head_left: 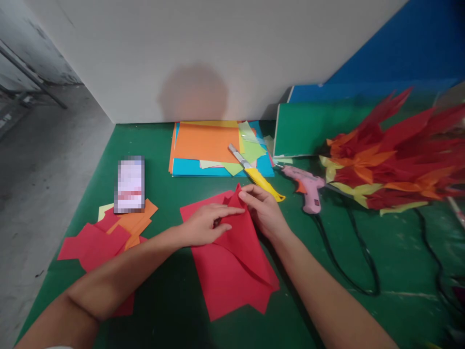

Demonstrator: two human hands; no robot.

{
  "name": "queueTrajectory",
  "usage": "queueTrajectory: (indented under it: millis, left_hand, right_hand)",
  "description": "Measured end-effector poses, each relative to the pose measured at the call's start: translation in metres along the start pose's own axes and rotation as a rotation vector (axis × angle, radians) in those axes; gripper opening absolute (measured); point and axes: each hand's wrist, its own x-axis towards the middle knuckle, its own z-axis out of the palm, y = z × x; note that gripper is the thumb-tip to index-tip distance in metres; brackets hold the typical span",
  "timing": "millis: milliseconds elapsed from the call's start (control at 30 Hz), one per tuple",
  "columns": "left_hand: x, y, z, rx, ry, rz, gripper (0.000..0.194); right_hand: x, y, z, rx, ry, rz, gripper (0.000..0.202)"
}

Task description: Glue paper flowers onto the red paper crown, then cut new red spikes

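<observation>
A red sheet of paper [240, 237] is folded over at its upper part, with its raised corner coming to a point. My right hand [267, 211] pinches that folded corner between thumb and fingers. My left hand [207, 224] lies over the fold, index finger stretched out and thumb apart, touching the paper. Beneath is more red paper [221, 286], flat on the green table [160, 300]. Beyond my right hand lies a yellow-handled utility knife [259, 178], its metal end pointing away to the left.
A pink glue gun [307, 186] with a black cord [332, 266] lies at right, beside a red and orange paper flame shape [395, 155]. Coloured sheets [207, 140] are stacked at the back. A phone [130, 183] and red paper pieces [96, 240] are at left.
</observation>
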Motion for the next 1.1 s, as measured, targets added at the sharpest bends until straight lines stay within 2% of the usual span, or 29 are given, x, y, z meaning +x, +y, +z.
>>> queueTrajectory:
  millis: [333,633,1100]
  left_hand:
    - [0.0006,0.0094,-0.0043,0.090,-0.081,-0.062,0.053]
    - [-0.0004,0.0066,-0.0015,0.073,-0.083,-0.082,0.056]
    - [0.0002,0.0051,-0.0018,0.053,-0.064,-0.034,0.051]
  right_hand:
    - [-0.0009,0.0008,0.0016,-0.054,-0.007,-0.059,0.028]
    - [-0.0014,-0.0004,0.0011,-0.142,-0.002,-0.038,0.036]
    - [0.0006,0.0006,-0.0020,-0.097,-0.006,-0.021,0.033]
